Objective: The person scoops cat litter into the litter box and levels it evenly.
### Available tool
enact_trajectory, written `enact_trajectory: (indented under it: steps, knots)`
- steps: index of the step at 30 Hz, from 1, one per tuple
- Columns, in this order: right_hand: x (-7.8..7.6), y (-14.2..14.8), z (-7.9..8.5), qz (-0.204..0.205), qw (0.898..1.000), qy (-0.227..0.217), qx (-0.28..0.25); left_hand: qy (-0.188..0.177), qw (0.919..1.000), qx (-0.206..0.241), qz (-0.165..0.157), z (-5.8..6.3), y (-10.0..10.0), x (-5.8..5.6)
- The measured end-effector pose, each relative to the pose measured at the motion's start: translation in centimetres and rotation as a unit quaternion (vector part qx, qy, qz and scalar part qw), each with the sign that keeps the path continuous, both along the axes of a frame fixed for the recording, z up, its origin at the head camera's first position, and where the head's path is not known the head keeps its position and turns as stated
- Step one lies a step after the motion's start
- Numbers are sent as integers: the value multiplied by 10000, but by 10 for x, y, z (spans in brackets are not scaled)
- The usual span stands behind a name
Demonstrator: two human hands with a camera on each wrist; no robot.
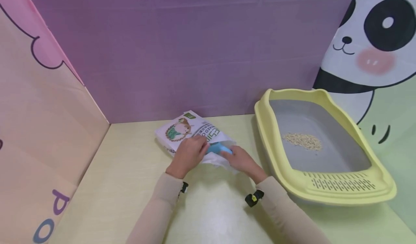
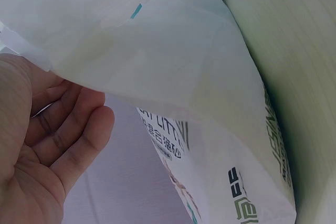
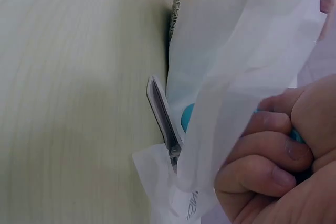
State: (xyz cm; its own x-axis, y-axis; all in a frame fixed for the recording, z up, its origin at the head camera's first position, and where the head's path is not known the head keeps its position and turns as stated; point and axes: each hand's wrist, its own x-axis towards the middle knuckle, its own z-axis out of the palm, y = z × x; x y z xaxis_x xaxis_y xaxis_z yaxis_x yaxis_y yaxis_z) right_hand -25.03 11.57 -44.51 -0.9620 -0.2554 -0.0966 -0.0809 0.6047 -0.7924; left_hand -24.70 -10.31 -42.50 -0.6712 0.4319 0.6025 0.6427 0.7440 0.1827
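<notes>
A white cat litter bag with green lettering lies at the middle back of the table, its torn or cut mouth facing the right hand. My left hand holds the edge of that mouth; in the left wrist view the left hand has its fingers bent at the bag's rim. My right hand grips a blue tool at the opening. A grooved grey arm with a rivet shows beside the bag flap in the right wrist view; much of the tool is hidden by paper and fingers.
To the right stands a yellow litter box with a grey floor and a small heap of pale litter pellets. A purple wall rises behind the table. Printed panels close off both sides.
</notes>
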Motion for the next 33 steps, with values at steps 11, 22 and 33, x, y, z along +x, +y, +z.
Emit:
enact_trajectory:
  steps: [11,22,33]
  knots:
    - [17,13,5,-204,9992,104,317,64,10000,11,25,-1,1,-2]
    - [23,17,10,-374,9931,705,855,54,10000,39,59,-3,0,-2]
    - [29,17,16,-384,9922,735,932,132,9999,38,-8,-4,0,-4]
